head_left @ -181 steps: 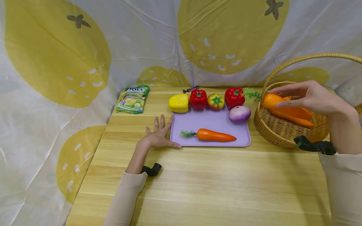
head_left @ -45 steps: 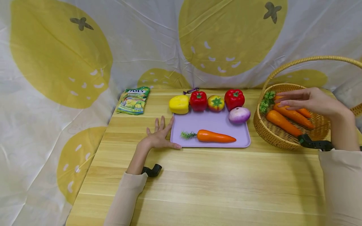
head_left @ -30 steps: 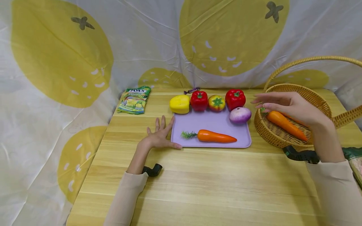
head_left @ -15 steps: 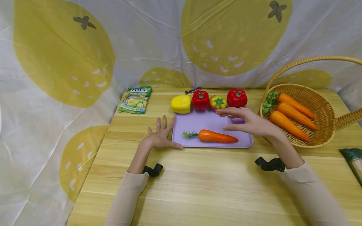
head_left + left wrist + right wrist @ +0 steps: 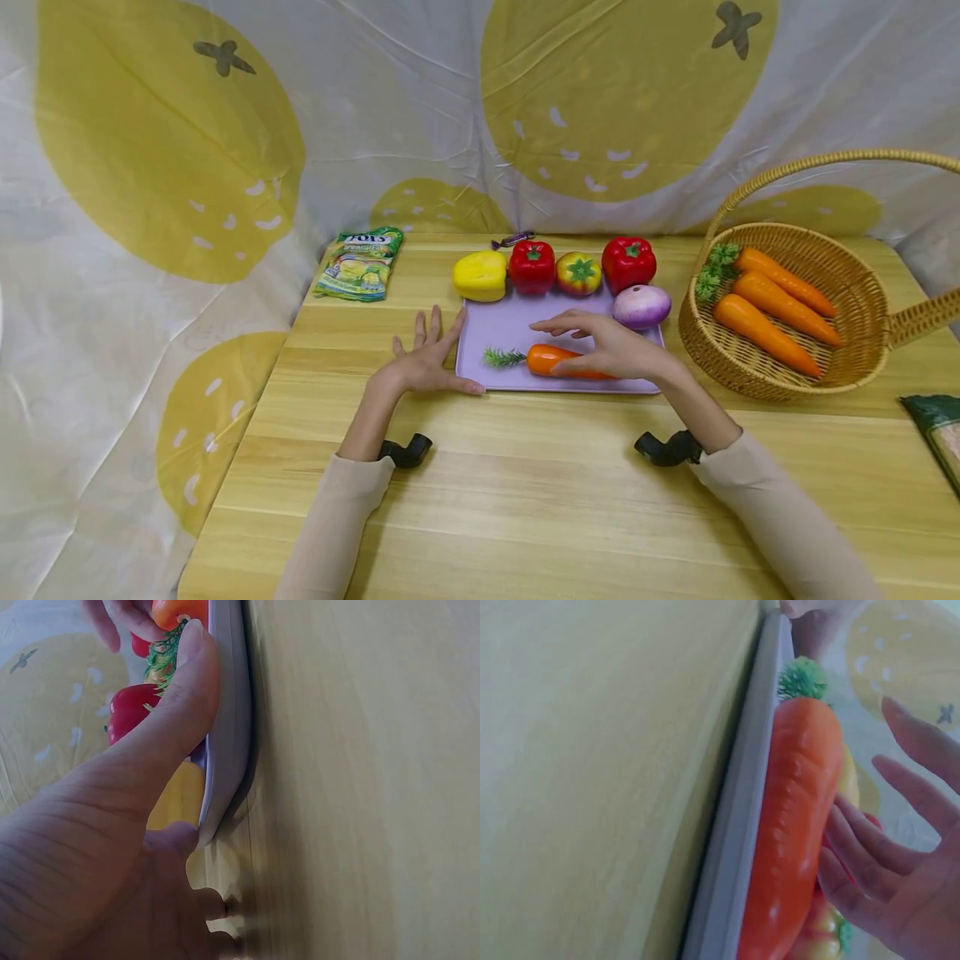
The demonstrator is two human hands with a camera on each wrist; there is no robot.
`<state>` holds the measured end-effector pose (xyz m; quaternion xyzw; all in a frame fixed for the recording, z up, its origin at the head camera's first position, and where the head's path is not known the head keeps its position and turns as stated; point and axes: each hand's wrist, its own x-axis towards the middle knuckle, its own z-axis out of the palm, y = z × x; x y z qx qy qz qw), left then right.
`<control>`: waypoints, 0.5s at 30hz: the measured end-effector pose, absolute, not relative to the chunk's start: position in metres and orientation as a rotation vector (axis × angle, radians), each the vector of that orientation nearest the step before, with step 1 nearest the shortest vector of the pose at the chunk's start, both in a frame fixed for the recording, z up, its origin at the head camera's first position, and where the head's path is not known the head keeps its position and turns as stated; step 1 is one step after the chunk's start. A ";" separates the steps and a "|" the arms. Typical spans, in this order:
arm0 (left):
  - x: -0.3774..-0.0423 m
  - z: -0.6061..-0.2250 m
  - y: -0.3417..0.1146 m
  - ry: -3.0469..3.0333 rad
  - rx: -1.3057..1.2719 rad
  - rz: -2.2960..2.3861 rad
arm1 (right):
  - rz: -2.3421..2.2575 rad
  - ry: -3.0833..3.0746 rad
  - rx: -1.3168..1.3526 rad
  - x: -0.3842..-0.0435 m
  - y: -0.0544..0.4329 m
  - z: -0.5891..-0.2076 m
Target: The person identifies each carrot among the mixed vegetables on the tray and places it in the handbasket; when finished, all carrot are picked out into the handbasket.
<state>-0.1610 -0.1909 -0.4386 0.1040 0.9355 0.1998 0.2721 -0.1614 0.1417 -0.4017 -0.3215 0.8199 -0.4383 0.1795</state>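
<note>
An orange carrot [image 5: 545, 358] with a green top lies along the front of the lilac tray [image 5: 491, 323]. Above it hovers my right hand [image 5: 613, 344], thumb on the near side and fingers loosely spread. In the right wrist view those fingers [image 5: 866, 855] stretch right beside the carrot [image 5: 799, 802], not closed round it. My left hand [image 5: 422, 367] rests spread at the tray's left end, its thumb [image 5: 187, 690] along the front rim. A yellow pepper [image 5: 480, 277], two red peppers [image 5: 532, 268], a red-yellow fruit [image 5: 578, 273] and a purple onion [image 5: 642, 307] line the tray's back and right.
Right of the tray stands a wicker basket [image 5: 862, 333] with a tall handle, holding three carrots [image 5: 783, 308]. A green Fox's candy bag [image 5: 362, 265] lies back left, a purple-wrapped candy [image 5: 513, 240] behind the peppers. A dark green packet [image 5: 937, 433] lies at the right edge.
My right hand has let go of a carrot in the basket, then moved left over the onion and down to the carrot on the tray. My left hand has stayed put.
</note>
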 end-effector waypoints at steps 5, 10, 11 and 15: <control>-0.156 -0.421 -0.187 2.491 0.280 0.557 | -1.248 2.323 -0.893 -0.161 0.134 -0.406; -0.154 -0.416 -0.186 2.481 0.272 0.547 | -1.257 2.340 -0.860 -0.161 0.130 -0.408; -0.155 -0.418 -0.186 2.481 0.270 0.548 | -1.255 2.346 -0.860 -0.161 0.129 -0.409; -0.159 -0.429 -0.189 2.488 0.268 0.562 | -1.253 2.362 -0.852 -0.161 0.128 -0.411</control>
